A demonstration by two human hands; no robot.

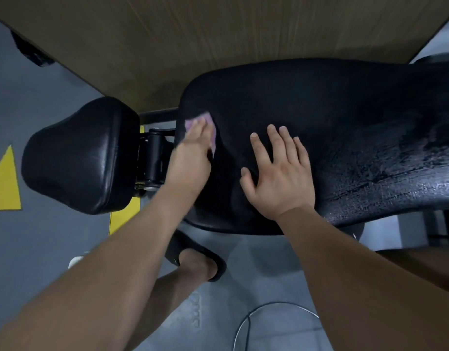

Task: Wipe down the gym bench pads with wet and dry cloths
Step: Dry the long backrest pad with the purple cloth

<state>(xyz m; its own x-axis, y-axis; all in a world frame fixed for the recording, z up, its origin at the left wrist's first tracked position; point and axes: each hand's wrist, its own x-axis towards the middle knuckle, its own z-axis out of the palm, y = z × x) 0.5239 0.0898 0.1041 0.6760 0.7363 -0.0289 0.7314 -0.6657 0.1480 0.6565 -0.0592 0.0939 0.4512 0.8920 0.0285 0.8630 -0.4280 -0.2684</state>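
Cloth, pink, lies pressed under flat left hand on pad; right hand rests spread.

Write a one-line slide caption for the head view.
Left hand presses a pink cloth onto the long black bench pad near the seat pad, right hand flat on the same pad.

Readable text: none.
Floor marking: pale row of characters on the grey floor just beside the foot, too blurred to read.
Slipper: tiny white mark near its edge, possibly a logo, illegible.
Yellow floor shapes: 1 plain triangle, 1 strip, painted, unlettered.
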